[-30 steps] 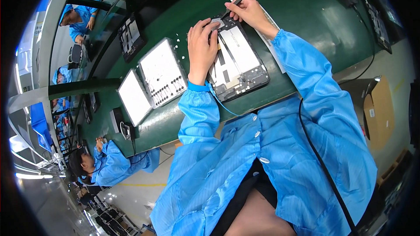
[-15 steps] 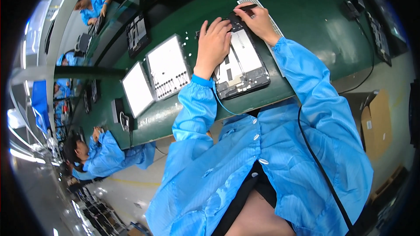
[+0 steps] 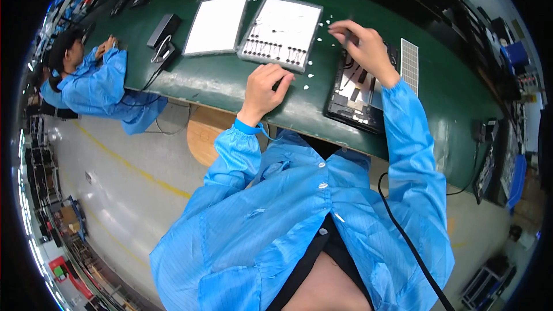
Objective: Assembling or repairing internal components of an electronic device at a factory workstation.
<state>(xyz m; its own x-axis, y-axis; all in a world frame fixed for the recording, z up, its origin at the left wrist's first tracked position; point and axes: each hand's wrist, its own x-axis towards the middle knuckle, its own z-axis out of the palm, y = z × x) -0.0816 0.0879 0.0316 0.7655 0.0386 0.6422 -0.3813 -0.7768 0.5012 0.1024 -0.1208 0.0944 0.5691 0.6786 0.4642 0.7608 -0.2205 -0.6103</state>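
My right hand (image 3: 368, 49) is raised over the far end of an opened tablet-like device (image 3: 354, 103). Its fingers are pinched around a slim black tool (image 3: 348, 37), whose exact kind I cannot make out. The device lies on the bench with its inner parts showing, partly hidden by my right hand and sleeve. My left hand (image 3: 264, 91) is beside the near edge of a clear-edged white tray (image 3: 288, 14), its fingers curled in. Whatever they may hold is hidden. Rows of small black parts with thin stems (image 3: 273, 50) lie on the tray.
White scraps (image 3: 311, 75) dot the green bench (image 3: 213, 83). Left of the tray are a second white panel (image 3: 216, 26) and a black box (image 3: 164, 30) with cables. A gridded sheet (image 3: 409, 63) lies right of the device. A person in blue (image 3: 92, 80) sits at the far left.
My view has turned toward the left. My left hand has left the device and moved beside the tray. My right hand has lifted off the device, still gripping the black tool.
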